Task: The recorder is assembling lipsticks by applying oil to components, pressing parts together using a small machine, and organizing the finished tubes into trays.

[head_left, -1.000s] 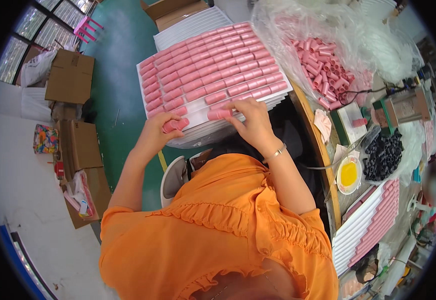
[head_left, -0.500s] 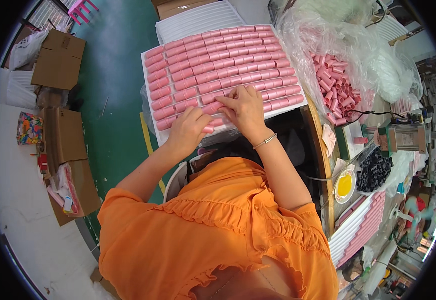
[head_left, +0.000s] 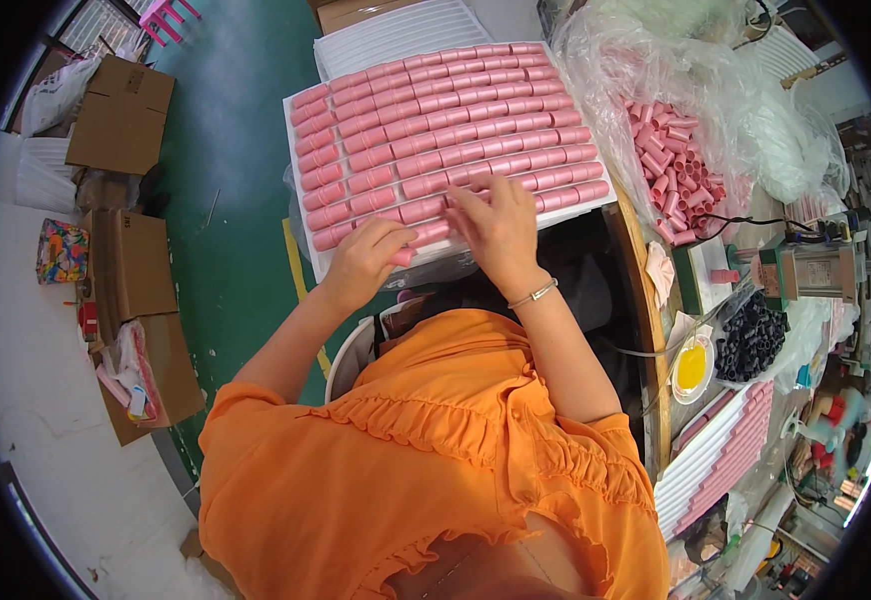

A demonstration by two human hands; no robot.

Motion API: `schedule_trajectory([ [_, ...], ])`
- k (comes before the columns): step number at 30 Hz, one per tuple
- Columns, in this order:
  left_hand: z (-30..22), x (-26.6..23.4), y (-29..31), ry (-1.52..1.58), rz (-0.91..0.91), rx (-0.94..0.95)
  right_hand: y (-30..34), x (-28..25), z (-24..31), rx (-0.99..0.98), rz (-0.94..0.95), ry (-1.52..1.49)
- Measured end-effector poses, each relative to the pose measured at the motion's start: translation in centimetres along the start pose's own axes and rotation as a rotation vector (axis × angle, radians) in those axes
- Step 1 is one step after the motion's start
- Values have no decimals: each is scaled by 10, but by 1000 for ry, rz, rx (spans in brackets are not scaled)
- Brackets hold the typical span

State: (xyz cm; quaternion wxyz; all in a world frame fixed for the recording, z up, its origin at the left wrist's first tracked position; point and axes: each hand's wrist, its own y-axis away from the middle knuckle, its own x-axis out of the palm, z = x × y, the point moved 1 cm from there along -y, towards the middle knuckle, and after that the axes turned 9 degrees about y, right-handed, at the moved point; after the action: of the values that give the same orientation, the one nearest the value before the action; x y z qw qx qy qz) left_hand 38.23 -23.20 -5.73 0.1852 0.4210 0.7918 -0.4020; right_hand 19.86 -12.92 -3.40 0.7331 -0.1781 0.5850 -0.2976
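A white ridged tray [head_left: 321,262] lies before me, with rows of short pink tubes [head_left: 476,132] in its grooves. My left hand [head_left: 356,265] is at the near edge, its fingers closed on a pink tube [head_left: 403,257] that sticks out past the fingertips. To its right, my right hand [head_left: 501,228] bends over the nearest rows. Its thumb and forefinger are pinched at a tube in the row, largely covered by the fingers. Between the two hands another pink tube [head_left: 430,232] lies in the front row.
Loose pink tubes [head_left: 671,175] lie in clear plastic on the bench at right. Nearer are black pieces [head_left: 751,338], a dish of yellow material [head_left: 693,368] and another tray of pink tubes [head_left: 721,455]. Empty white trays [head_left: 406,40] lie behind; cardboard boxes [head_left: 126,115] stand at left.
My right hand has shifted slightly to the right along the rows. My left hand has moved a little left, still with a pink tube in its fingers.
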Motion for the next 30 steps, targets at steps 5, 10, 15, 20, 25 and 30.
schedule_trajectory([
  [5, -1, 4, -8, 27, 0, -14, 9, -16, -7, 22, -44, -20],
  [10, 5, -6, 24, -65, -186, -55, 49, -66, -60, 325, -432, 165],
  [15, -7, -21, 40, -151, -176, -49, 144, -166, -175, 864, -776, 655],
  [20, -9, -24, 42, -251, -229, -175, 175, -211, -253, 1007, -582, 596],
  [25, -11, -7, 28, -159, -208, -147, 191, -209, -304, 874, -466, 453],
  [30, -21, -14, 8, -206, -188, -100, 189, -210, -301, 979, -289, 423],
])
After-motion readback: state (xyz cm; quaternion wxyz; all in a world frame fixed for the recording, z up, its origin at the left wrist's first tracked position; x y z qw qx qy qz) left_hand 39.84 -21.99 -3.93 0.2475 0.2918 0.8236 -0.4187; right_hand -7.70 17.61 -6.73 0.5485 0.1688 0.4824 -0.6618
